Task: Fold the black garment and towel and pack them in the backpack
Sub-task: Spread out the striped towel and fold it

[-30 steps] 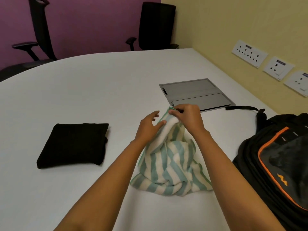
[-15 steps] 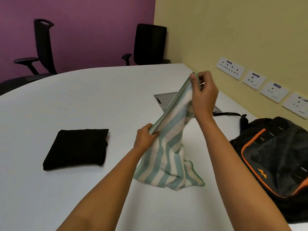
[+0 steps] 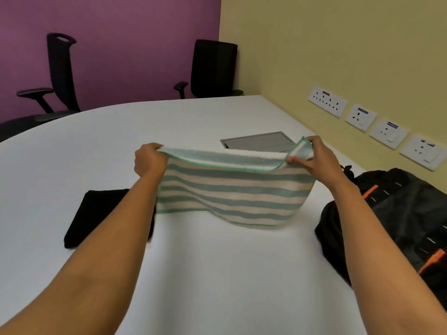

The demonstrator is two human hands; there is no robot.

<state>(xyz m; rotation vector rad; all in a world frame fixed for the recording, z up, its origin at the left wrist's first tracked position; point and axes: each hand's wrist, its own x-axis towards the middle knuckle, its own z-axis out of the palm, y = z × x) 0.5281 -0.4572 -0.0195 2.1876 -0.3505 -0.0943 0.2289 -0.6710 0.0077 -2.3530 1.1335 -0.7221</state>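
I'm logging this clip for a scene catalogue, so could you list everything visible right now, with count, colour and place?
towel: 1, cream with teal stripes and a green hem, held stretched in the air above the middle of the table
black garment: 1, black, folded, lying on the table to the left, partly behind the left forearm
backpack: 1, black with orange trim, on the table's right edge
table: 1, white, rounded, fills the foreground
cable hatch: 1, grey, set into the table behind the towel
office chairs: 2, black, at the far side by the purple wall
wall sockets: 4 plates, white, along the yellow wall on the right
left hand: 1, gripping the towel's left top corner
right hand: 1, pinching the towel's right top corner
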